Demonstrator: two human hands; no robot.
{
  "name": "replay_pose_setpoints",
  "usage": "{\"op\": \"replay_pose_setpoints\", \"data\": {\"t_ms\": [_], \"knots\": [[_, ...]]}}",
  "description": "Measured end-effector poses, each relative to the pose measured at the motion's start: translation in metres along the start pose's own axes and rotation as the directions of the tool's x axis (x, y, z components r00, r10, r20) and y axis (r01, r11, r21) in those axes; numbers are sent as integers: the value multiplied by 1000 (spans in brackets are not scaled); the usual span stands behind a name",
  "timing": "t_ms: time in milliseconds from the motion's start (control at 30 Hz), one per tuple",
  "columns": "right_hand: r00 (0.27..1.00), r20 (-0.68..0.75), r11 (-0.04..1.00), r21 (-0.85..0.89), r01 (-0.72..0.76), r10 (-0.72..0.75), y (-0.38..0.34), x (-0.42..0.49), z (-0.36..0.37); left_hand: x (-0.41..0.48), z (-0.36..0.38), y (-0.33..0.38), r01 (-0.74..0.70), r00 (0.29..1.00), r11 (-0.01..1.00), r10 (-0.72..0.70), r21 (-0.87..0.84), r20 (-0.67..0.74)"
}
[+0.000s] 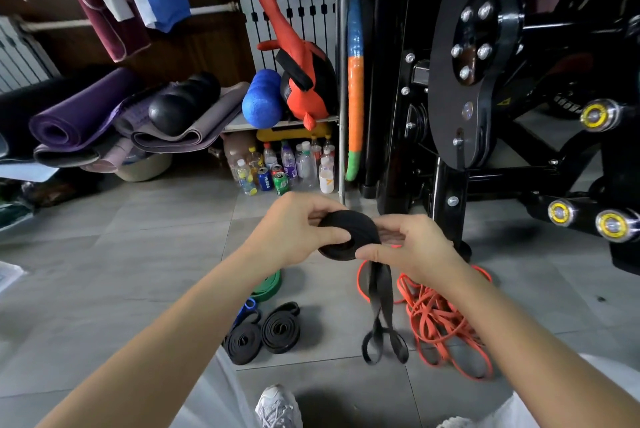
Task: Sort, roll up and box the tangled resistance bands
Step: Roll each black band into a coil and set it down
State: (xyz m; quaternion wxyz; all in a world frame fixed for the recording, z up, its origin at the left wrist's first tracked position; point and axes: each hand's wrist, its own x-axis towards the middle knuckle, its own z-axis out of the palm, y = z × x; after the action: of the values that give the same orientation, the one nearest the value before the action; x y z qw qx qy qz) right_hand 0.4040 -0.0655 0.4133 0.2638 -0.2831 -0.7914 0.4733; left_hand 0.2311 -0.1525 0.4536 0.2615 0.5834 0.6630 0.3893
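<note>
Black resistance band (346, 233) sits half-coiled dead centre of the frame, both hands on it. Grip of the left hand (294, 230) is curled round the coil, thumb pressed on its face. The right hand (412, 247) grip pinches the strap where it leaves the roll, loose loops dangling below. Lower centre on the tiled floor (138, 271): two rolled black bands (263, 334), a blue band (247, 308) and a green band (268, 289) beside them, orange tangle (440, 316) at lower right.

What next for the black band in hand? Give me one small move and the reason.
Probably wind on another turn: the left hand grips the black roll, while the right hand pinches the unrolled tail that hangs from it, looped and loose.
</note>
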Motion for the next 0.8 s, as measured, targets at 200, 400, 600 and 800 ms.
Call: {"op": "replay_pose_setpoints", "data": {"t_ms": [200,400,600,800], "knots": [[999,38,1000,30,-5,4,0,-1,-3,-4,6,0,48,995,999,-49,5,83],[1000,17,984,-181,2,1,-8,9,5,5,7,16,-193,976,743,76,641,206],[999,30,979,199,-47,42,-5,5,-5,8,-5,10,-6,1000,980,9,197,-14],[999,-43,942,335,15,0,-1,1,-9,0,2,2,129,986,851,-166,-509,-29]]}}
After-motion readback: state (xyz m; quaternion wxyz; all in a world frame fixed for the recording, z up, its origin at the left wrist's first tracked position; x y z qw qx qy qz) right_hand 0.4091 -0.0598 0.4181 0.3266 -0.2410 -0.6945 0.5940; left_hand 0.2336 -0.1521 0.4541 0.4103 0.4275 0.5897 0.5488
